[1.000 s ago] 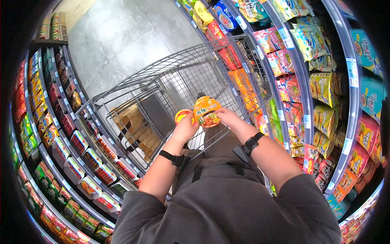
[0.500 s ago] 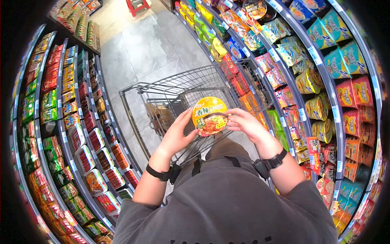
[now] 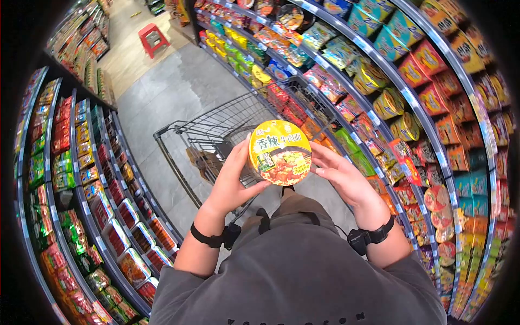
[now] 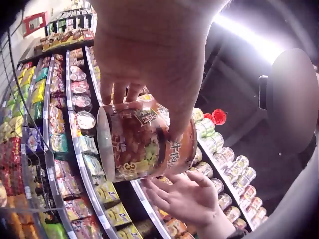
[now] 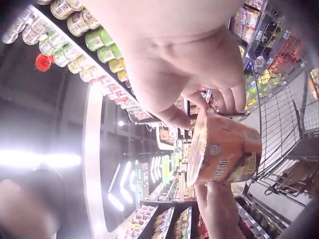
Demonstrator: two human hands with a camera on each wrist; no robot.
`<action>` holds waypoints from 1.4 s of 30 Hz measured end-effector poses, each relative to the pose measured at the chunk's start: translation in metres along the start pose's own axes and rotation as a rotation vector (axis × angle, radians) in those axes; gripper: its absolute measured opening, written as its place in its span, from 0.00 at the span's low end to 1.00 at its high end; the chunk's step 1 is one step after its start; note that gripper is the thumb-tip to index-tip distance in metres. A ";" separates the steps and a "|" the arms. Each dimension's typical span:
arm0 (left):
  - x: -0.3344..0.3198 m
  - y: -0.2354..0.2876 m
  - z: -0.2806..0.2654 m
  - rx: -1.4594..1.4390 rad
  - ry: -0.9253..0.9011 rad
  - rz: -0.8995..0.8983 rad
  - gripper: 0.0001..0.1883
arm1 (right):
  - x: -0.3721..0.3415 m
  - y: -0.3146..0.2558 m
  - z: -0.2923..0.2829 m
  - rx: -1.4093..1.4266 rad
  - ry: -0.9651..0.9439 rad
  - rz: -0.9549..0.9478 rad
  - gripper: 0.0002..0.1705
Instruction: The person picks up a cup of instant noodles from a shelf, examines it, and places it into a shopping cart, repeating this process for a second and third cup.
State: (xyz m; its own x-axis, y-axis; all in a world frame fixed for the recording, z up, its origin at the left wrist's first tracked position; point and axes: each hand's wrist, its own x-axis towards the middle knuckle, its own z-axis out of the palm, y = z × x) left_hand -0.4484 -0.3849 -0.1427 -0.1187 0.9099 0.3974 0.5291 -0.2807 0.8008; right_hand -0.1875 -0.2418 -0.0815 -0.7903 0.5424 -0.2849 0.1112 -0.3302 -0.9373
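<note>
An instant noodle bowl (image 3: 281,153) with a yellow lid, Chinese lettering and a picture of beef noodles is up in front of the chest, lid facing the head camera. My left hand (image 3: 232,176) grips it from the left, thumb on the near side and fingers round the far side; the left wrist view shows the bowl's (image 4: 137,142) printed brown wall under that hand. At the bowl's right side is my right hand (image 3: 346,176), its fingers loosely extended with the fingertips right by the wall. The right wrist view shows the orange side of the bowl (image 5: 232,149) below the right fingers.
A grey wire shopping cart (image 3: 208,116) stands just ahead, with a brown cardboard piece (image 3: 205,165) in it. Shelves of packaged noodles (image 3: 390,103) curve along the right, and more shelves (image 3: 97,179) line the left. A red stool (image 3: 153,40) stands farther down the aisle.
The noodle bowl has come up closer to the head camera, its lid now fully facing it. A second lidded tub seen at first has gone from sight. The right fingers have loosened from the bowl.
</note>
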 end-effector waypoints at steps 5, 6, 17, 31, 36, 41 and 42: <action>0.014 0.020 0.020 -0.098 -0.053 0.007 0.56 | -0.040 -0.004 -0.007 0.068 0.038 -0.129 0.46; 0.019 0.027 0.026 -0.163 -0.069 -0.034 0.55 | -0.048 -0.001 -0.011 0.074 0.058 -0.140 0.46; 0.085 0.081 0.128 -0.381 -0.372 -0.019 0.54 | -0.153 0.023 -0.078 0.237 0.270 -0.290 0.50; 0.148 0.212 0.341 -0.303 -0.614 0.253 0.54 | -0.342 0.043 -0.190 0.104 0.654 -0.305 0.47; 0.149 0.252 0.405 -0.322 -0.675 0.219 0.53 | -0.401 0.044 -0.219 0.062 0.721 -0.322 0.48; 0.149 0.291 0.440 -0.310 -0.631 0.317 0.53 | -0.438 0.050 -0.243 0.112 0.752 -0.418 0.48; 0.149 0.296 0.442 -0.292 -0.632 0.339 0.54 | -0.441 0.051 -0.247 0.129 0.748 -0.469 0.48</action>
State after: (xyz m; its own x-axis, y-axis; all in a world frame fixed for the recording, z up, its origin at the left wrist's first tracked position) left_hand 0.0621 -0.1971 -0.0449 0.5584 0.7367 0.3813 0.1971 -0.5644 0.8017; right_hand 0.3160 -0.3070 -0.0534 -0.1321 0.9909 0.0239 -0.2288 -0.0070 -0.9734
